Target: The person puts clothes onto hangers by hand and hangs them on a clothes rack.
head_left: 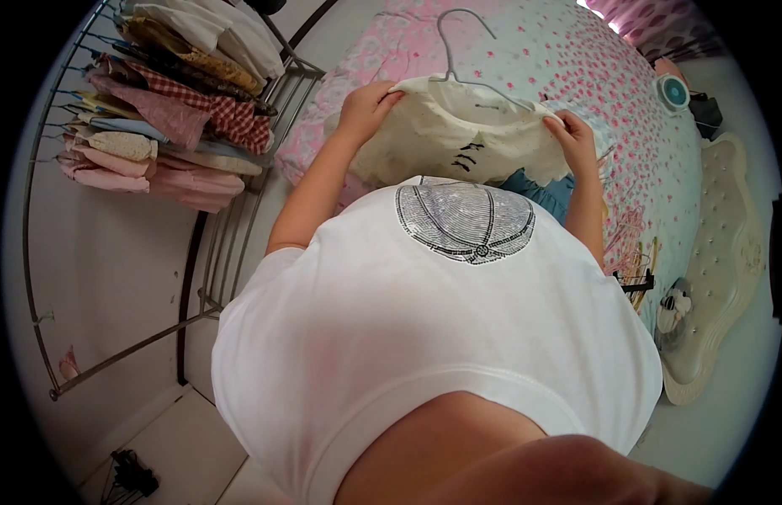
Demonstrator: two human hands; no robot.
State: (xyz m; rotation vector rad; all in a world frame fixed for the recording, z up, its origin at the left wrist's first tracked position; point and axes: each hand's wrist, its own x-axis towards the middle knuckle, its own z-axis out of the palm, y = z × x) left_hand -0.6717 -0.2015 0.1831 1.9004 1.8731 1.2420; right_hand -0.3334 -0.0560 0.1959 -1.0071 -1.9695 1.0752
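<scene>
A cream garment [408,139] with small black marks down its front hangs spread over the bed in front of me. My left hand [370,109] pinches it at one shoulder. At the opposite shoulder, the fingers of my right hand [573,140] are closed on the cloth. A grey clothes hanger [448,49] sits inside the garment, its hook sticking up past the neckline. Part of the hanger is covered by cloth. Below my right hand, a blue-teal cloth [542,192] shows behind the garment. My white shirt hides the garment's lower part.
On the left stands a metal clothes rack [27,244] with several garments [180,109] on hangers. The bed [660,177] has a pink floral cover. A small fan [673,93] and a cream headboard [723,261] are at right. Black hangers [132,475] lie on the floor.
</scene>
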